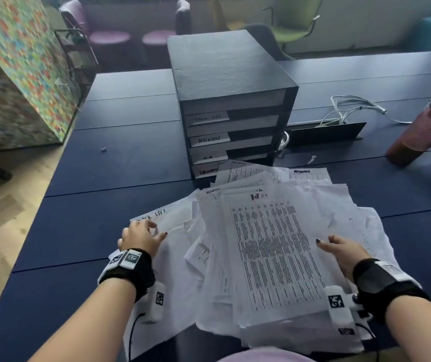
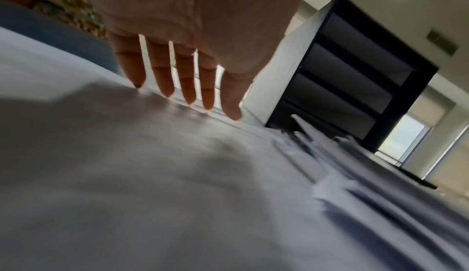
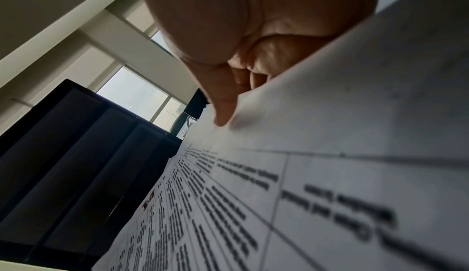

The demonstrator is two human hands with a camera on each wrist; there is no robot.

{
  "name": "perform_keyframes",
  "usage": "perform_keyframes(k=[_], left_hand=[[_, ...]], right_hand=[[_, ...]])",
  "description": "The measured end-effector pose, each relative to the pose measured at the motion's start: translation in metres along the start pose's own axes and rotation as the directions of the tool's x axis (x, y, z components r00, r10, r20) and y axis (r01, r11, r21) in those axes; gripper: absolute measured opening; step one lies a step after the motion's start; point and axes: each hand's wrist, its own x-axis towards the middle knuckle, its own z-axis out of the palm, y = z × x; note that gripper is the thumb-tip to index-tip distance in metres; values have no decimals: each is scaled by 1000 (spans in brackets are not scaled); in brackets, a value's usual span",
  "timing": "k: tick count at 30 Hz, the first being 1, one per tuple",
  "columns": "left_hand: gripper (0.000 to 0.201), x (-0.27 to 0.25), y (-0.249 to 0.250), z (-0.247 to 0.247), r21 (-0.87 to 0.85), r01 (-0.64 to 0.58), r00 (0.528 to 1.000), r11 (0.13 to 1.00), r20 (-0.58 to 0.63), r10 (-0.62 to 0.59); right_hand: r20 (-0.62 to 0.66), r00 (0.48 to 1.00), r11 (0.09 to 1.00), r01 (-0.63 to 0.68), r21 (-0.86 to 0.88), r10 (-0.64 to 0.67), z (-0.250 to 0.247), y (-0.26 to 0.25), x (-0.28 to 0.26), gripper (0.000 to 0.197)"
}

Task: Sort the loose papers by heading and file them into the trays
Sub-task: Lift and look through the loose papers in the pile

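A loose heap of white papers (image 1: pixel 274 246) lies on the dark blue table in front of the black tray stack (image 1: pixel 231 105), whose trays carry handwritten labels such as ADMIN. The top printed sheet (image 1: pixel 274 257) is headed H.R. My right hand (image 1: pixel 339 250) pinches its right edge, thumb on top and fingers curled under it; the right wrist view shows this printed sheet (image 3: pixel 304 175) held the same way. My left hand (image 1: pixel 141 237) rests with straight, spread fingers (image 2: pixel 162 70) on a left-hand sheet (image 1: pixel 172 231) headed TASK LIST.
A brown-red bottle (image 1: pixel 423 134) leans at the right of the table (image 1: pixel 120 163). White cables (image 1: pixel 352 108) and a black flat piece (image 1: pixel 326 133) lie behind the papers, right of the trays. A colourful patterned panel (image 1: pixel 18 74) stands at the left. Chairs stand beyond the table.
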Motion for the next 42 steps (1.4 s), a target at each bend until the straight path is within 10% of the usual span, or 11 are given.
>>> perform_keyframes(k=[7, 14, 18, 23, 32, 36, 42], left_hand=[[46, -4, -1, 3, 122, -114, 976, 986, 200, 88], [43, 1, -20, -12, 80, 51, 998, 995, 20, -53], [59, 8, -40, -23, -3, 104, 982, 995, 157, -102], [26, 4, -45, -32, -119, 113, 938, 986, 341, -66], [18, -6, 10, -123, 9, -142, 988, 990, -64, 143], [7, -43, 59, -175, 36, -355, 880, 934, -325, 347], [4, -105, 102, -198, -89, -810, 516, 580, -578, 632]], right_hand=[[14, 1000, 989, -22, -143, 24, -4, 5, 13, 36], [1, 1000, 984, 8, -176, -8, -8, 11, 17, 24], [-3, 1000, 981, 19, -191, -20, -9, 13, 20, 23], [-6, 1000, 974, 17, -226, -19, -9, 15, 23, 24], [-9, 1000, 965, 22, -260, -25, -8, 13, 20, 17], [-5, 1000, 966, 17, -259, -19, -8, 15, 23, 18], [-10, 999, 964, 27, -263, -30, -8, 16, 24, 14]])
